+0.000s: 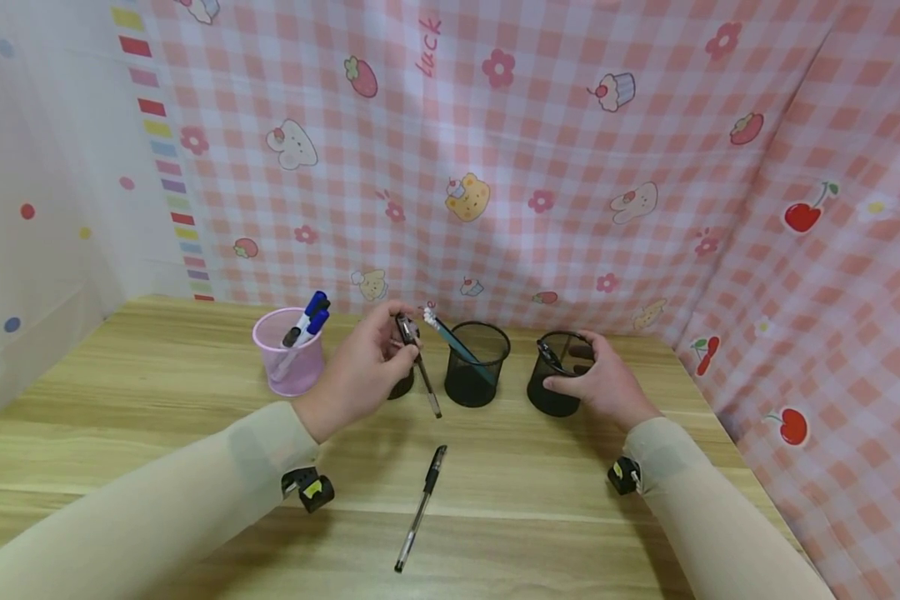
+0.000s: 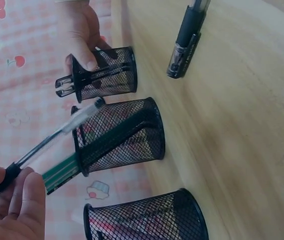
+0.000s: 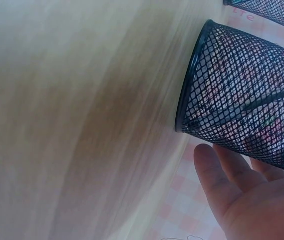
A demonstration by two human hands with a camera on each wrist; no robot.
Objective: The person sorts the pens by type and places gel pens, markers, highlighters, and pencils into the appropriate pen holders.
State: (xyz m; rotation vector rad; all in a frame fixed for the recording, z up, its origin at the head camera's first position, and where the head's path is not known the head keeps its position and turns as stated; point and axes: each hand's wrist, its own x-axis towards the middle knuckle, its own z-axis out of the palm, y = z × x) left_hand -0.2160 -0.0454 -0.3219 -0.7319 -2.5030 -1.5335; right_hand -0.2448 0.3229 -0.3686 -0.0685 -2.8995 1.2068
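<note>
My left hand (image 1: 360, 367) pinches a clear-barrelled black gel pen (image 1: 427, 385) near its clip end, its other end slanting down. Behind that hand a black mesh pen holder (image 1: 401, 387) is partly hidden. My right hand (image 1: 603, 379) grips another mesh pen holder (image 1: 551, 396) at the right, thumb in front and fingers round the far side. Black pens (image 2: 64, 86) stick out of its top in the left wrist view. Between the hands stands a third mesh holder (image 1: 471, 392) with teal pencils (image 1: 453, 342) leaning in it.
A second gel pen (image 1: 423, 508) lies on the wooden table (image 1: 540, 525), in front of the holders. At the left is a pink holder (image 1: 294, 379) with several blue and black markers (image 1: 309, 321). A checked cloth (image 1: 540, 150) hangs behind.
</note>
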